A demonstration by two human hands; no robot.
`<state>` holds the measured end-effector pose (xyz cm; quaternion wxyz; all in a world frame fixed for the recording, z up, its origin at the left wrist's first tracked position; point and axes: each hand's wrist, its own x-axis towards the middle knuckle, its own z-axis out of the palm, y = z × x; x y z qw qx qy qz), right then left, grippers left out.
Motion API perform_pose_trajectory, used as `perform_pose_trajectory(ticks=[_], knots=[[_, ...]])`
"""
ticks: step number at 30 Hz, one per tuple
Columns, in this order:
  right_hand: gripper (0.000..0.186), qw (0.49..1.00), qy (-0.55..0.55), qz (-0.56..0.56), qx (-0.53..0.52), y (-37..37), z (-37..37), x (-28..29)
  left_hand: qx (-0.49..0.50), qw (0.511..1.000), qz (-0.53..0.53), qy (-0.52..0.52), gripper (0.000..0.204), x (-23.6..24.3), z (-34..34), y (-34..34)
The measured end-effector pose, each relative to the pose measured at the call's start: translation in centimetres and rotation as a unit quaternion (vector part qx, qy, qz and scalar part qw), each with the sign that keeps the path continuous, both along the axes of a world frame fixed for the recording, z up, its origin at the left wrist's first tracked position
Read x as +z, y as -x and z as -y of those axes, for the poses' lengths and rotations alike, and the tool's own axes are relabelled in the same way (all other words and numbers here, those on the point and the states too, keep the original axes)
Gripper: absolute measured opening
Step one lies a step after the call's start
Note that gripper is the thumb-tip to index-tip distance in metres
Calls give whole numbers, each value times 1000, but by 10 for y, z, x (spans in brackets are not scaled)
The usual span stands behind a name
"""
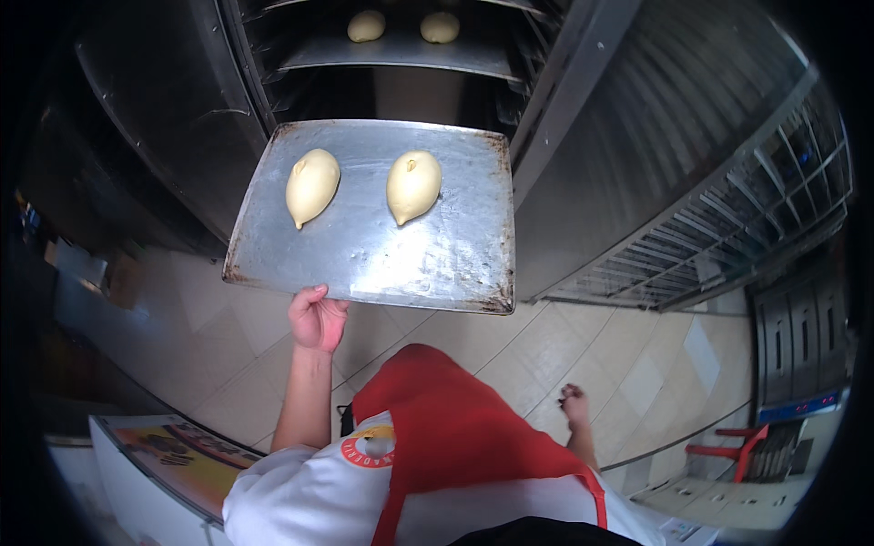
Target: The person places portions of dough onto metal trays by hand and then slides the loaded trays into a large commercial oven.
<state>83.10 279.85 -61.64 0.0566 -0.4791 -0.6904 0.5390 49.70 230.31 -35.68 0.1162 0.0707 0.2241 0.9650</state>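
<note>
My left hand (317,320) grips the near edge of a worn metal baking tray (360,259), thumb over the rim and fingers underneath. Two pale, pointed oval dough pieces (311,187) (413,187) rest apart on it. The tray is held just in front of an open rack cabinet, where a shelf tray (382,56) bears two more dough pieces (366,25) (440,27). My right hand (574,402) hangs low at the lower right beside my red apron, away from the tray, fingers loosely bent and apart, with nothing visible in them.
Steel cabinet doors (164,118) flank the rack at left and right, with a wire grille (719,218) on the right. A tiled floor (546,346) lies below. A white unit (137,482) stands at lower left, a steel appliance (787,346) and red-handled object (728,450) at lower right.
</note>
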Motion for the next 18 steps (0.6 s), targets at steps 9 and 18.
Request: perform_pose_trajectory(ticks=[9, 18], knots=[[47, 986, 46, 55, 153, 85, 57, 7, -4, 999, -32, -6, 33, 10, -34, 141], [48, 981, 108, 143, -69, -19, 69, 21, 14, 993, -107, 56, 40, -33, -79, 286]])
